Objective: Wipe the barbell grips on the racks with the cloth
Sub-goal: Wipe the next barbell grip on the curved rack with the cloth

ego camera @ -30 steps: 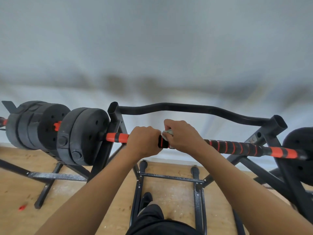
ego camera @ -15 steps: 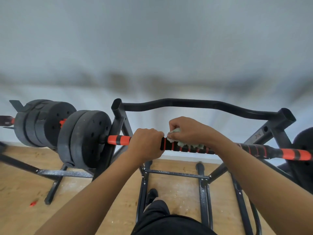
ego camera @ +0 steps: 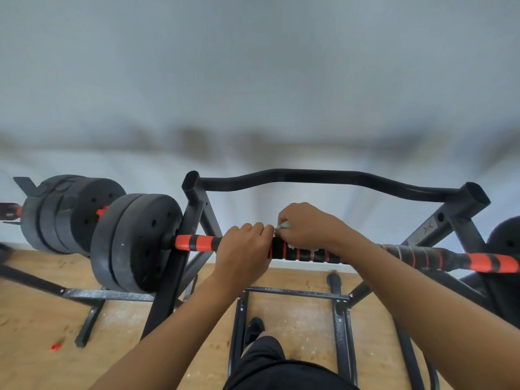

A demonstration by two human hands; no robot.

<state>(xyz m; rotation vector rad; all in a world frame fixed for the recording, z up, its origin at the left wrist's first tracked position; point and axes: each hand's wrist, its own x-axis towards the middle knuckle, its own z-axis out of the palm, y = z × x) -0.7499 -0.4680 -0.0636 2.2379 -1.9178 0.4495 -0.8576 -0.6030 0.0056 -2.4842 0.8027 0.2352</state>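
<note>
A barbell lies across a black rack [ego camera: 194,220]. Its grip [ego camera: 306,254] is black foam with thin red rings, and orange bands show toward each end. My left hand [ego camera: 244,249] is wrapped around the bar just left of the grip's middle. Right beside it, my right hand [ego camera: 306,226] presses a small pale cloth [ego camera: 283,226] onto the grip, fingers curled over it. Most of the cloth is hidden under that hand; bits of it peek out below the fingers.
Black weight plates [ego camera: 138,243] sit on the bar's left end, with a second stack [ego camera: 70,212] behind. Another plate [ego camera: 506,240] shows at the right edge. A curved black bar [ego camera: 323,175] tops the rack. Wooden floor [ego camera: 36,319] lies below, my leg and shoe [ego camera: 253,330] between the rack's legs.
My right hand with the cloth slid right along the grip, then came back left until it touches my left hand. The view has shifted slightly.
</note>
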